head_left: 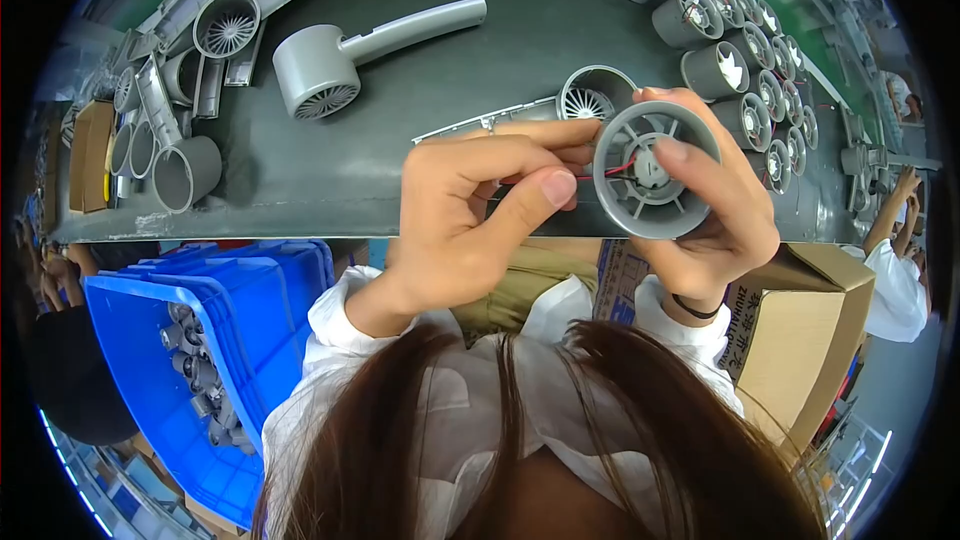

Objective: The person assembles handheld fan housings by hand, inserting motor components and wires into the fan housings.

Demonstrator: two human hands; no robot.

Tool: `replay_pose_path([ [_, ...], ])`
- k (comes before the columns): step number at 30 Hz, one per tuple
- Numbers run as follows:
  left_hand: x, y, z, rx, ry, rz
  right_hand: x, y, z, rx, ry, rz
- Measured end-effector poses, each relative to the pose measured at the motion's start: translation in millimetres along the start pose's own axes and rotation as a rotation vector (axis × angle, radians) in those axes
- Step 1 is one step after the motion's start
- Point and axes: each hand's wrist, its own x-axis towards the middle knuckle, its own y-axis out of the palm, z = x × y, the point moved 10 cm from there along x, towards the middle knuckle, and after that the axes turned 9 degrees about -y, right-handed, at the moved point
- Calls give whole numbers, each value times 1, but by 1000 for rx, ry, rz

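Workbench is dark green, handled grey housing lying on it. Fan unit is up in the worker's right hand, right of that housing and nearer the worker — fingers wrapped around its rim, thumb over the hub. Left hand: also right of the housing, nearer the worker, thumb and fingertips pinched narrow on the fan's red wire. Far right of the housing: rows of grey cylinders. Left of it: loose shells. Blue bin with small grey parts — left of the housing, off the bench's near edge.
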Motion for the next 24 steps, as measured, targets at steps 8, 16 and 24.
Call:
replay_pose_path([
  [8, -8, 0, 10, -210, -65, -40, 4, 9, 10, -146, -19, 194],
  [16, -7, 4, 17, -179, -87, -73, -11, -3, 0, 29, 102, 113],
  [24, -10, 4, 15, -205, -59, -102, -24, -5, 2, 50, 86, 31],
])
